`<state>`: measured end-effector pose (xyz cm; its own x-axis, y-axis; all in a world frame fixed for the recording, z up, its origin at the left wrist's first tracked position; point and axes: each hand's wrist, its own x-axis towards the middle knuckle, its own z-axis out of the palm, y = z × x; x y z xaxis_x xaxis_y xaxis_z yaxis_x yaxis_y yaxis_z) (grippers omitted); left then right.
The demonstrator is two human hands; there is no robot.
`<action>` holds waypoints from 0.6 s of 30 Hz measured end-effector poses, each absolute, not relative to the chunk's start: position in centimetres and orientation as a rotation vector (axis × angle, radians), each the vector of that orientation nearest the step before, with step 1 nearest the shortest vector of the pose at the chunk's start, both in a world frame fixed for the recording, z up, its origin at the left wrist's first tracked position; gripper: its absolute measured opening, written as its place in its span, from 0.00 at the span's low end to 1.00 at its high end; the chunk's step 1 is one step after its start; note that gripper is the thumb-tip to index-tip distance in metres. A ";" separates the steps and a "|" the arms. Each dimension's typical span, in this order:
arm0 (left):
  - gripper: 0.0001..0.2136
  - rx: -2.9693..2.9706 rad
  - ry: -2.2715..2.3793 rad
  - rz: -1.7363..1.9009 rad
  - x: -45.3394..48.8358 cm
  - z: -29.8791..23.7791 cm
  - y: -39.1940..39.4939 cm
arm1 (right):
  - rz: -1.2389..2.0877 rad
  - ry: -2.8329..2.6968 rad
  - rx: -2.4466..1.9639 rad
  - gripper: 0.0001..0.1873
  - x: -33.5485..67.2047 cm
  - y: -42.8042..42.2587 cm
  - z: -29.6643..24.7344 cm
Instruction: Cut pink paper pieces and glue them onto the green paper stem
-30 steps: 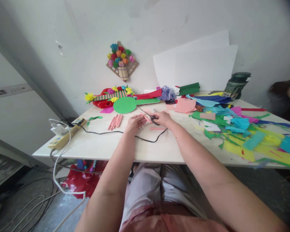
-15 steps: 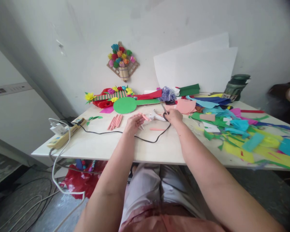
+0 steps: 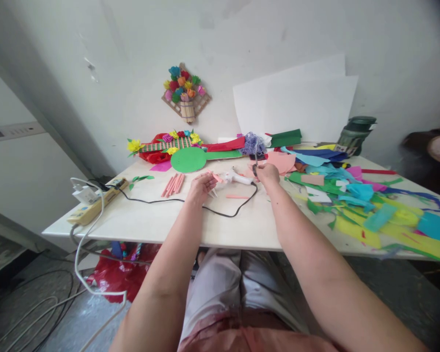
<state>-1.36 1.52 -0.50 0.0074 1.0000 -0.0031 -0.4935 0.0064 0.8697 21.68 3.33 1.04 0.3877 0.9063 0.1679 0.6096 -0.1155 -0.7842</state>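
A small pink paper piece point(image 3: 217, 177) is pinched in the fingers of my left hand point(image 3: 202, 187). My right hand point(image 3: 268, 175) grips a pair of scissors point(image 3: 256, 160), whose blades point away from me, toward the bundle of purple yarn point(image 3: 254, 143). Between my hands a white hot glue gun point(image 3: 242, 179) lies on the table, its black cord point(image 3: 227, 215) curving in front. Several pink paper rolls point(image 3: 173, 185) lie left of my left hand. One thin pink stick point(image 3: 236, 197) rests nearer me.
Coloured paper scraps point(image 3: 352, 188) cover the right side. A green paper disc point(image 3: 188, 160) and a flower-trimmed woven piece point(image 3: 168, 145) lie behind. At the left edge sits a power strip point(image 3: 95, 203) with cables. A dark green bottle point(image 3: 356, 136) stands at back right.
My right hand has turned the scissors, so the blades now point more upright and away from the glue gun. My left hand keeps the pink paper in nearly the same place.
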 end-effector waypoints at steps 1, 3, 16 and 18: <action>0.05 0.819 0.818 1.404 -1.4 -0.5 1.5 | 0.392 -1.329 -1.845 0.23 21.7 3.3 1.1; 0.05 0.814 0.813 1.405 -1.4 -0.5 1.5 | 0.270 -1.343 -1.875 0.22 21.6 3.1 1.1; 0.08 0.801 0.779 1.614 -2.0 -0.6 2.1 | 0.064 -1.507 -2.147 0.18 22.0 2.9 0.8; 0.09 0.817 0.823 1.676 -2.3 -0.7 2.4 | 0.051 -1.529 -2.167 0.18 22.1 2.9 0.7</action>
<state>-2.28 2.37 -0.74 -0.2173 0.9690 0.1176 -0.4993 -0.2139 0.8396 22.06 2.90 0.71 0.3738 0.8955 0.2417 0.8775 -0.2570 -0.4049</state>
